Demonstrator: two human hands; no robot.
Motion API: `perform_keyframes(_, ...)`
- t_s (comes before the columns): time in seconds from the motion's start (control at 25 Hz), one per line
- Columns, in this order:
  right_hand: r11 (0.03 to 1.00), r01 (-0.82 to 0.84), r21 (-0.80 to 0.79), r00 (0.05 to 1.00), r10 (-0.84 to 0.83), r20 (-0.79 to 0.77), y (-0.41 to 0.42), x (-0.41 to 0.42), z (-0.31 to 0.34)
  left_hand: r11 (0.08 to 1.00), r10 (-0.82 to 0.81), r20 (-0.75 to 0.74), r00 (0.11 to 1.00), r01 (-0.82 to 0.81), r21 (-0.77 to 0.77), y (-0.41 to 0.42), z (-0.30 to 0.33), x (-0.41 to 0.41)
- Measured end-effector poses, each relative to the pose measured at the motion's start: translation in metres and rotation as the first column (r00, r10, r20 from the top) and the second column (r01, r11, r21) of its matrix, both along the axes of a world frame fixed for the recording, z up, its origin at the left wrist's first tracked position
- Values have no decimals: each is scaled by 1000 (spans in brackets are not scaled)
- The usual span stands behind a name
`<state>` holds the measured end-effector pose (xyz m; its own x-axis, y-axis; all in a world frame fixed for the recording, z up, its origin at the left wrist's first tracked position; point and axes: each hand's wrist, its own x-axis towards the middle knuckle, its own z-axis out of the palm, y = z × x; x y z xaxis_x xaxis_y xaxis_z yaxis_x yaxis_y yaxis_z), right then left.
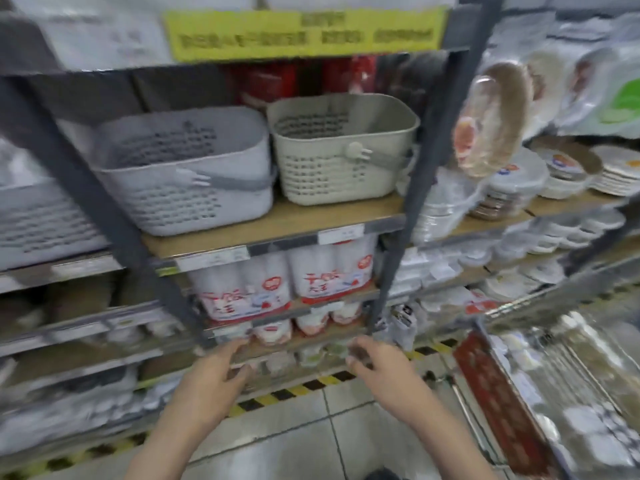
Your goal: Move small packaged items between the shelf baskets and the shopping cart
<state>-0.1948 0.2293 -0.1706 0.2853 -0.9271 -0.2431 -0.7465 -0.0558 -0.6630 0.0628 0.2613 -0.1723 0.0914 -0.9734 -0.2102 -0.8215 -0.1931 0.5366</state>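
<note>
The view is blurred by motion. Two perforated plastic baskets stand side by side on a wooden shelf: a grey basket [180, 174] on the left and a beige basket [343, 147] on the right, and I see nothing inside either. The wire shopping cart [519, 303] is at the lower right, with several white packaged items [585, 420] in it. Both hands are low in front of the bottom shelves. My left hand [214, 372] has loosely spread fingers and holds nothing. My right hand [377, 365] has curled fingers that seem to pinch a small dark packaged item [360, 353].
Dark metal shelf uprights [391, 265] frame the bay. Red-and-white cup packs [242, 289] fill the shelf under the baskets. Stacks of disposable plates [568, 171] sit to the right. A yellow-and-black floor stripe [298, 389] runs along the shelf base on grey tiles.
</note>
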Motion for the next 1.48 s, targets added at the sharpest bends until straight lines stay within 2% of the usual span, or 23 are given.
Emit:
perform_keyframes(0.16, 992, -97, -84, 991, 104, 83, -3, 93, 24, 987, 120, -38, 992, -123, -99, 23, 35, 73)
perform_keyframes(0.44, 959, -79, -273, 988, 112, 108, -42, 151, 75, 943, 56, -10, 998, -56, -329, -26, 87, 111)
perform_keyframes(0.64, 848, -31, -529, 987, 108, 115, -119, 158, 114, 866, 98, 64, 993, -54, -497, -97, 117, 108)
perform_keyframes(0.72, 797, -37, -603, 984, 133, 116, -153, 163, 123, 844, 131, 144, 981, -34, -535, -123, 121, 107)
perform_keyframes(0.8, 753, -61, -655, 984, 155, 88, -187, 167, 127, 827, 205, 266, 942, -22, -561, -145, 120, 106)
perform_keyframes(0.88, 707, -119, -697, 984, 176, 11, -214, 171, 127, 829, 292, 324, 900, -69, -555, -156, 121, 105)
perform_keyframes(1.0, 644, -238, -727, 966, 235, -109, -240, 169, 120, 816, 353, 316, 881, -124, -565, -161, 117, 102)
perform_keyframes(1.12, 554, -301, -776, 944, 286, -162, -246, 161, 116, 760, 414, 279, 867, -161, -629, -161, 118, 97)
perform_keyframes(1.28, 535, -375, -757, 924, 285, -256, -243, 163, 125, 731, 427, 312, 849, -121, -671, -158, 120, 96)
perform_keyframes(1.4, 660, -442, -607, 895, 278, -350, -246, 172, 147, 726, 368, 306, 878, -65, -685, -162, 119, 103)
perform_keyframes(1.48, 768, -521, -372, 845, 401, -353, -254, 184, 161, 730, 315, 275, 908, -47, -682, -164, 120, 106)
